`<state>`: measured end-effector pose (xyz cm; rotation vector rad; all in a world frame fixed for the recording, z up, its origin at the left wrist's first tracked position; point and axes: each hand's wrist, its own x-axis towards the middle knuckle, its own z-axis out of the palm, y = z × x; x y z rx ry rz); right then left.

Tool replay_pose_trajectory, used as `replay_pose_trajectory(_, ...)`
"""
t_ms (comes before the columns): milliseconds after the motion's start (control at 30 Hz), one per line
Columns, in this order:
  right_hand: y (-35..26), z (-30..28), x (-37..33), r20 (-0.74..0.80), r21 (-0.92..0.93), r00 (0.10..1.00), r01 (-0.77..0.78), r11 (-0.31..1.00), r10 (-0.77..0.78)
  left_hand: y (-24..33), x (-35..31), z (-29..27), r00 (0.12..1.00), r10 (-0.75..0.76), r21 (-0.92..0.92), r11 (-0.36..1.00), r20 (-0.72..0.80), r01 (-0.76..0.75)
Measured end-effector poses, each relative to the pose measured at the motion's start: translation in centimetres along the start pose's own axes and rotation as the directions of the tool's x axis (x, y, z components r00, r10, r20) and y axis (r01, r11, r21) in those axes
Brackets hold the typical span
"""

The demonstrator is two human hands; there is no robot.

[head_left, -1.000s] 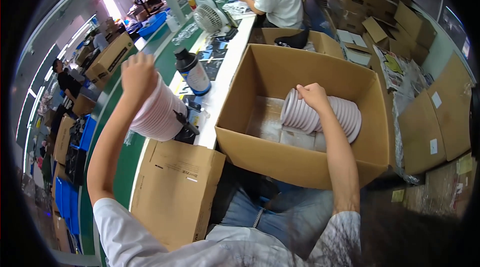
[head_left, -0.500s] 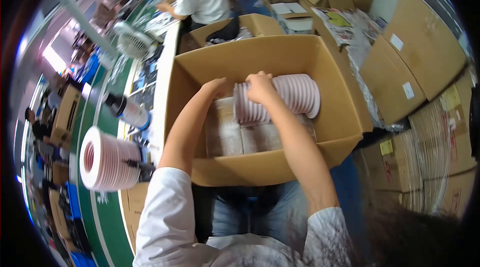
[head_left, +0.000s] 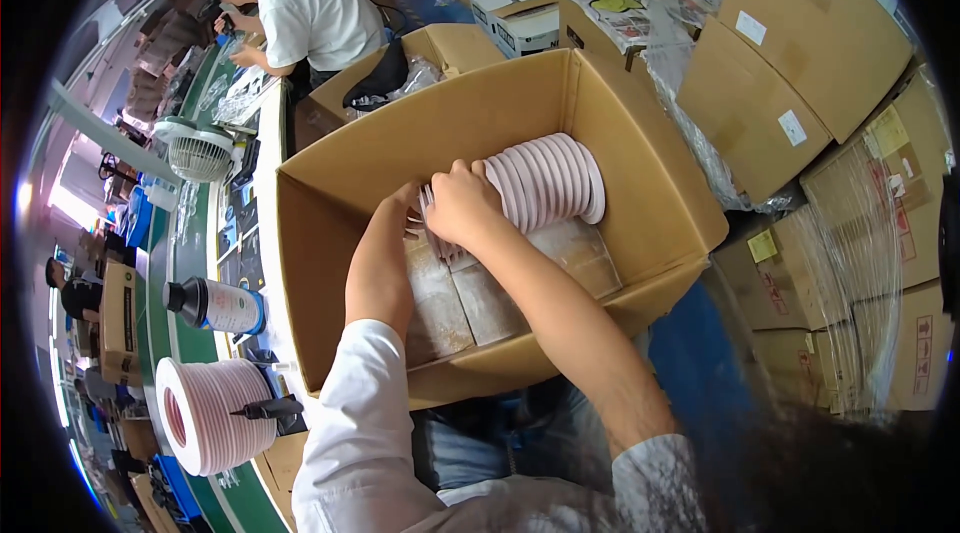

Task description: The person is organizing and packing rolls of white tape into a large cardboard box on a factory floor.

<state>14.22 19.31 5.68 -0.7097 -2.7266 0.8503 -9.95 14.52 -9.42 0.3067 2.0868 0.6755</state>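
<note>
Inside a large open cardboard box (head_left: 420, 138) lies a row of pale pinkish-white rings (head_left: 545, 183), set on edge side by side. My right hand (head_left: 462, 201) is closed over the row's left part, its fingers curled across the top. At the left end of the row, my left hand (head_left: 403, 208) has its fingers bent against the outermost rings; some of them are hidden behind the right hand. Beneath the rings, flat greyish wrapped blocks (head_left: 435, 308) line the box. Another stack of the same pale rings (head_left: 225, 413) lies on the bench at the left.
A dark-capped bottle (head_left: 225, 306) and a small fan (head_left: 200, 153) stand along the bench and green conveyor (head_left: 190, 343). Beyond my box is another open carton (head_left: 460, 48), near a seated co-worker (head_left: 315, 13). Large cartons (head_left: 800, 33) are piled at the right.
My view has swung, so the box sits farther left and tilted. My left hand has come close to my right hand, which now grips the row's left end.
</note>
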Motion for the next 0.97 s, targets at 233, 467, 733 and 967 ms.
replay_pose_trajectory(233, 0.4, 0.5, 0.3, -0.046, 0.007, 0.999, 0.020, 1.000, -0.020, 0.5, -3.8, 0.9, 0.988, -0.156, -0.235, 0.960, 0.001, 0.152)
replay_pose_trajectory(467, -0.4, -0.5, 0.6, 0.094, 0.035, 0.995, 0.010, 0.999, -0.013, -2.8, -3.1, -1.4, 0.956, -0.255, -0.242, 0.928, 0.146, 0.285)
replay_pose_trajectory(733, 0.0, 2.4, 2.7, 0.046, 0.109, 0.998, 0.038, 0.993, -0.044, -4.9, -6.9, -6.6, 0.977, -0.085, -0.136, 0.984, 0.197, 0.113)
replay_pose_trajectory(967, 3.6, 3.5, 5.1, 0.684, 0.530, 0.688, -0.697, 0.483, 0.242, 2.5, -18.0, -1.0, 0.822, 0.552, -0.019, 0.832, 0.139, -0.555)
